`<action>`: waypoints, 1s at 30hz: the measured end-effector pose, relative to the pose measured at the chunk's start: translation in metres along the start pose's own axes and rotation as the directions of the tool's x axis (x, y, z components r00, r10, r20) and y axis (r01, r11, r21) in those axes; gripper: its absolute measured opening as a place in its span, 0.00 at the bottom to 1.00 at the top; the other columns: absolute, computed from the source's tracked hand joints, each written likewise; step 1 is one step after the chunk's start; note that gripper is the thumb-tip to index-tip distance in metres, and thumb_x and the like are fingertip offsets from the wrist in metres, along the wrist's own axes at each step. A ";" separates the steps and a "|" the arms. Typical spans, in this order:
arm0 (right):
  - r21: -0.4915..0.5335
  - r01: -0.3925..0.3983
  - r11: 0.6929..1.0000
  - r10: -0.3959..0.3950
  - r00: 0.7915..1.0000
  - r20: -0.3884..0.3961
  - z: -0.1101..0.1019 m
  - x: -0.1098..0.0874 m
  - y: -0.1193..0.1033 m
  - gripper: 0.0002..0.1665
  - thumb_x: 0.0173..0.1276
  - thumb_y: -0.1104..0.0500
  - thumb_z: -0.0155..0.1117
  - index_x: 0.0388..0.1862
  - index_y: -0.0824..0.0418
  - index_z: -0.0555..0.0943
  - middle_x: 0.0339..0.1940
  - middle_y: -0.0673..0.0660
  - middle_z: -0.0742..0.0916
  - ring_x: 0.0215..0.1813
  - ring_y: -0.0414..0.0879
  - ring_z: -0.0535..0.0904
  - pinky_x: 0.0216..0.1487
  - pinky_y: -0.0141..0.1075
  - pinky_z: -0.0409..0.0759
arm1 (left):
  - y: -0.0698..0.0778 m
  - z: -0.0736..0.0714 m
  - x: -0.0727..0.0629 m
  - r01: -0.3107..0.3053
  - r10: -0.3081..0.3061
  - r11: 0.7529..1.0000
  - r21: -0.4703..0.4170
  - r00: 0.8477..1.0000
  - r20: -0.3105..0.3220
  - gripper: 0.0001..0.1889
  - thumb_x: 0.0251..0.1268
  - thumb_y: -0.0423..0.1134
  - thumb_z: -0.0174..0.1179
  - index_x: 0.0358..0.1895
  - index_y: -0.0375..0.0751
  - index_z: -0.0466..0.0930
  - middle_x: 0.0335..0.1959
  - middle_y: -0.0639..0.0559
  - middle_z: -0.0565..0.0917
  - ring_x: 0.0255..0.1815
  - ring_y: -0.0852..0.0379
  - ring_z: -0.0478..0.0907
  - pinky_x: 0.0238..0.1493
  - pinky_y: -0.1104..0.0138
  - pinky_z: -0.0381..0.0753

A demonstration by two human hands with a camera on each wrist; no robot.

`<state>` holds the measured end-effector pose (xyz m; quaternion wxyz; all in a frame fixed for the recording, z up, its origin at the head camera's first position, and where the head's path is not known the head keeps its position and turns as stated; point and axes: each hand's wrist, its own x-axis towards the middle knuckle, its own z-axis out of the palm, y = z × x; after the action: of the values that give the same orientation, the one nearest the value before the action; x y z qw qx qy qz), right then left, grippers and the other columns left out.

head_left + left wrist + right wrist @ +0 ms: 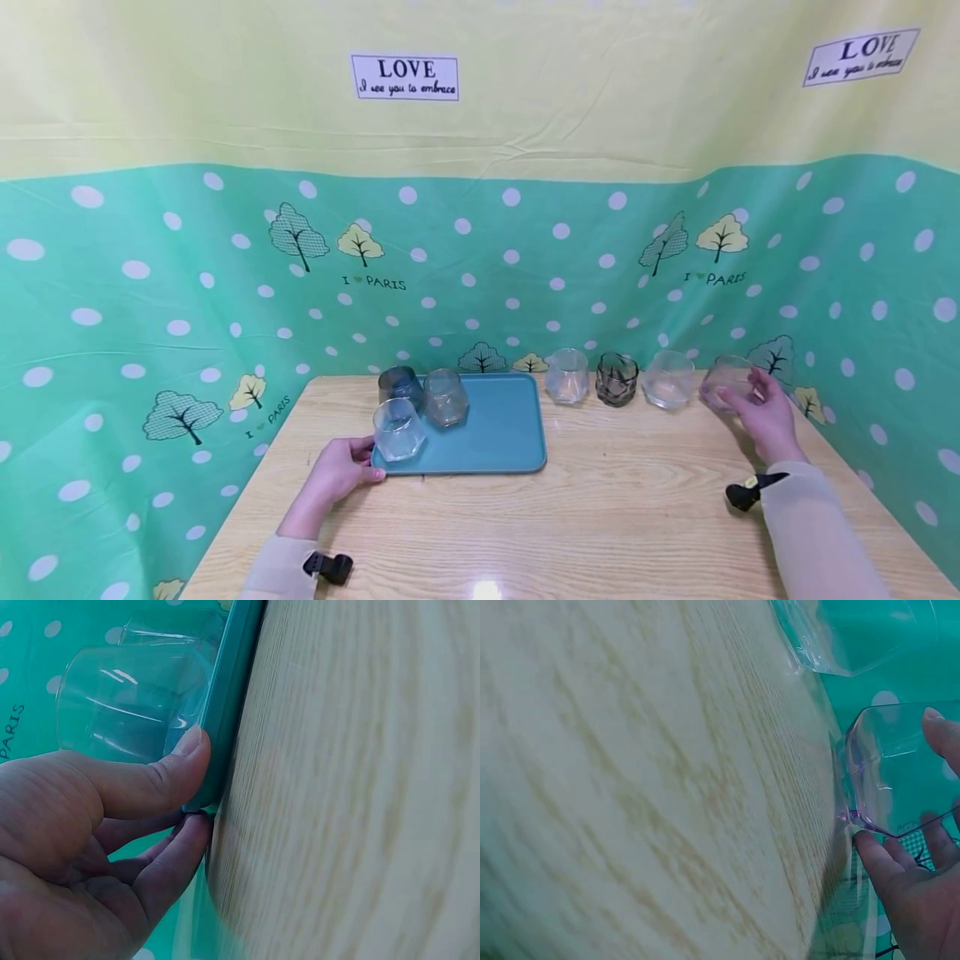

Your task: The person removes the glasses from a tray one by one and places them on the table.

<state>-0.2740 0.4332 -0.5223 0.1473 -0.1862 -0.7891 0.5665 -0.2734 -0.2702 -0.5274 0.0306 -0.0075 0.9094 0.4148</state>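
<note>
At the near left corner of the blue-green tray [495, 433], my left hand [341, 471] pinches the rim. In the left wrist view the thumb lies on top of the rim and the fingers are at its underside. On the tray's left part stand a clear glass [399, 433], a dark blue-grey glass [397, 383] and a brownish glass [446, 400]. Far to the right, my right hand [768, 417] holds a pale pinkish glass [723, 383] between thumb and fingers. That faceted pinkish glass [885, 769] is upright at the table's back edge.
Left of the pinkish glass, a clear glass [669, 382], a dark grey glass [617, 382] and another clear glass [567, 379] stand in a row along the back of the wooden table [600, 517]. A green dotted curtain [510, 275] hangs right behind them and at both sides.
</note>
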 end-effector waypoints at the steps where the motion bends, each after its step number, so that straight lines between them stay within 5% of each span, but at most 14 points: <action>1: 0.001 0.002 1.000 -0.002 1.000 -0.001 0.000 0.000 0.000 0.58 0.79 0.44 0.67 0.91 0.57 0.42 0.90 0.63 0.48 0.87 0.67 0.46 0.84 0.56 0.55 | 0.000 0.000 0.000 0.001 -0.001 1.000 -0.001 1.000 -0.001 0.38 0.51 0.31 0.83 0.68 0.28 0.80 0.53 0.37 0.89 0.59 0.39 0.84 0.66 0.42 0.78; 9: 0.051 -0.033 0.998 0.034 0.999 -0.005 0.003 -0.004 0.001 0.64 0.77 0.43 0.69 0.91 0.53 0.35 0.90 0.64 0.43 0.87 0.67 0.42 0.84 0.58 0.51 | -0.001 0.000 0.001 0.003 -0.003 1.000 -0.006 1.000 0.003 0.38 0.52 0.31 0.83 0.69 0.28 0.79 0.54 0.36 0.89 0.58 0.40 0.84 0.65 0.44 0.80; 14: 0.130 -0.085 0.988 0.094 0.994 -0.061 0.009 -0.008 -0.004 0.65 0.74 0.41 0.73 0.91 0.44 0.38 0.91 0.57 0.41 0.89 0.58 0.36 0.86 0.51 0.44 | 0.000 0.001 0.003 0.014 -0.014 1.000 -0.005 1.000 0.005 0.38 0.52 0.32 0.83 0.69 0.29 0.79 0.55 0.36 0.88 0.59 0.38 0.83 0.66 0.43 0.79; 23: 0.352 -0.113 0.929 0.178 0.971 -0.161 0.020 -0.018 -0.021 0.66 0.69 0.45 0.79 0.90 0.33 0.42 0.90 0.43 0.39 0.88 0.49 0.35 0.86 0.44 0.45 | 0.000 0.003 0.003 0.005 -0.005 1.000 -0.009 1.000 0.001 0.38 0.53 0.32 0.83 0.69 0.28 0.80 0.55 0.36 0.88 0.60 0.38 0.83 0.67 0.42 0.79; 30: 0.407 -0.070 0.911 0.196 0.941 -0.277 0.022 -0.029 -0.037 0.61 0.68 0.43 0.79 0.88 0.30 0.49 0.89 0.40 0.45 0.88 0.42 0.36 0.86 0.41 0.40 | -0.001 0.000 0.001 0.013 -0.013 1.000 -0.005 1.000 -0.003 0.38 0.53 0.31 0.83 0.69 0.29 0.79 0.56 0.36 0.88 0.60 0.37 0.83 0.67 0.42 0.78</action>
<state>-0.2630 0.3906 -0.4944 0.2648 -0.2940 -0.6120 0.6848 -0.2745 -0.2705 -0.5284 0.0322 -0.0142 0.9083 0.4168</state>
